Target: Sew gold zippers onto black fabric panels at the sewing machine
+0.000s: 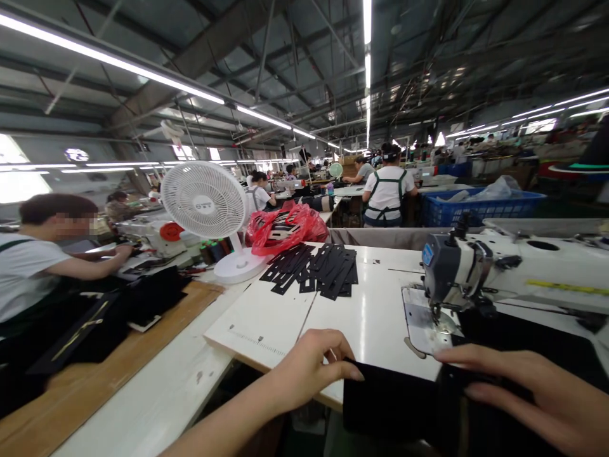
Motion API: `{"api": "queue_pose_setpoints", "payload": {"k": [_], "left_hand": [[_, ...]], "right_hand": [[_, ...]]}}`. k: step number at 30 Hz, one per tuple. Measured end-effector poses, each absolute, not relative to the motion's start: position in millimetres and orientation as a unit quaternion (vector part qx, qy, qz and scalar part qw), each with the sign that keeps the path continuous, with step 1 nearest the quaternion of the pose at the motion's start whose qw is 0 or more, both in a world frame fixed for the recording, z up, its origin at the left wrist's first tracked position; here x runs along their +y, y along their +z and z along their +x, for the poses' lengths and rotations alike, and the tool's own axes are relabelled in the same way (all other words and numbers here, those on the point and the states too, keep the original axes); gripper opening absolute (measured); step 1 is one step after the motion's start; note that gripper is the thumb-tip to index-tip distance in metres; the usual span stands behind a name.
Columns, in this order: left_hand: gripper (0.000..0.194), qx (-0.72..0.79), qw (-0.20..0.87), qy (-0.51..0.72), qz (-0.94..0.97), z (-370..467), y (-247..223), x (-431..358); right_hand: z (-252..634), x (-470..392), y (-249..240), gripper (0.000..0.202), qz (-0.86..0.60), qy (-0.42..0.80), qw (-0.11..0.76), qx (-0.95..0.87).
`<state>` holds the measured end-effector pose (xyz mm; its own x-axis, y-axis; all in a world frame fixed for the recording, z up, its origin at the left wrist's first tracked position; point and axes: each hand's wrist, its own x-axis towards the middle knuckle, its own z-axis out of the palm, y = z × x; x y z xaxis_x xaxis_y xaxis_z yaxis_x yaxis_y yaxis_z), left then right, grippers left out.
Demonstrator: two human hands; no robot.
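White table (371, 317) fills the middle, the sewing machine (457, 273) sitting on its right side. Black fabric piece (394, 397) hangs over the near edge, running right under the machine head. It looks soft and light, likely floppy, so the edges seem the place to take it. Left hand (309, 368) pinches its left edge, fingers curled. Right hand (533, 393) lies flat and spread on it. Far off, a stack of black cut strips (316, 270).
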<state>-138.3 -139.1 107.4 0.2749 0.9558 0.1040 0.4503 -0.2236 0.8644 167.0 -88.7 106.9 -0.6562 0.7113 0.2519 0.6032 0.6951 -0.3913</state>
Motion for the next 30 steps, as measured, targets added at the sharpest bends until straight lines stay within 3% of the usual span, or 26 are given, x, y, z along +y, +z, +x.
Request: {"api": "queue_pose_setpoints", "payload": {"k": [4,9,11,14,19,24,30], "left_hand": [[0.012,0.530,0.407,0.317,0.673,-133,79,-133],[0.072,0.493,0.357,0.316,0.728,-129,89,-137],[0.078,0.459,0.278,0.304,0.787,-119,100,-135],[0.059,0.427,0.251,0.275,0.824,-99,112,-127],[0.029,0.452,0.354,0.246,0.781,-79,110,-118],[0.018,0.482,0.351,0.296,0.746,-79,106,-121],[0.013,0.508,0.308,0.334,0.731,-80,103,-131]], "right_hand": [[154,-85,125,0.030,-0.350,0.168,0.163,-0.907],[153,-89,130,0.023,-0.349,0.192,0.157,-0.904],[150,-92,130,0.022,-0.337,0.196,0.150,-0.909],[143,-95,129,0.021,-0.328,0.202,0.130,-0.914],[141,-98,129,0.016,-0.330,0.212,0.122,-0.912],[141,-100,125,0.007,-0.379,0.194,0.152,-0.892],[131,-104,125,0.012,-0.436,0.212,0.176,-0.857]]}}
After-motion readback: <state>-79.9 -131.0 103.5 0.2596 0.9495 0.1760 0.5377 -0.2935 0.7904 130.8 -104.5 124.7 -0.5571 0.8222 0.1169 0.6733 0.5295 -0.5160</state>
